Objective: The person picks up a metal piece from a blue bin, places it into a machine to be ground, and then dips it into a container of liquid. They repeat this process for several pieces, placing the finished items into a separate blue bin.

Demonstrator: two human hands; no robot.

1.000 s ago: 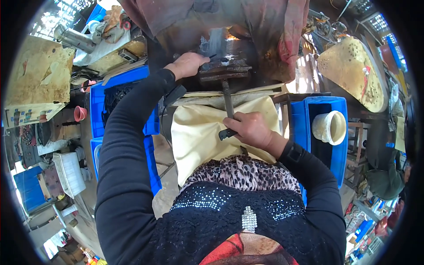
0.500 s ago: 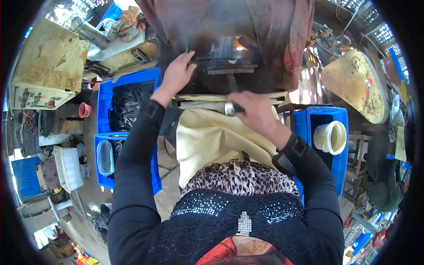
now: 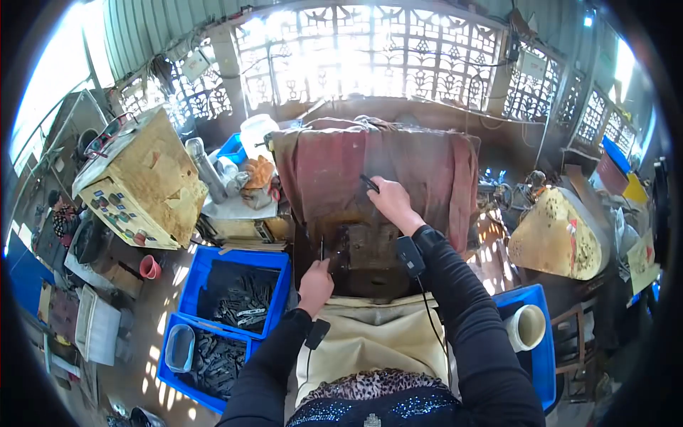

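Observation:
My left hand (image 3: 315,287) is closed around a thin upright rod (image 3: 322,249) in front of the dark opening of the machine (image 3: 377,281). Higher and to the right, my right hand (image 3: 395,203) pinches a small dark elongated piece (image 3: 369,183), its exact kind too small to make out. That piece is held before the reddish-brown cloth (image 3: 327,167) draped over the machine. Cream material (image 3: 370,338) covers my lap below the opening. The inside of the machine is dark, and its working part is hard to make out.
At my left, two blue crates (image 3: 213,256) hold many dark metal pieces (image 3: 245,302); a clear tub (image 3: 180,349) sits in the nearer one. On my right a blue crate (image 3: 544,370) carries a cream bucket (image 3: 530,327). A rusty cabinet (image 3: 146,188) stands far left, a yellowish guard (image 3: 548,238) right.
The view has tilted up, bringing the lattice windows into sight. My right hand has moved from near the lap up before the cloth. The orange glow in the machine no longer shows.

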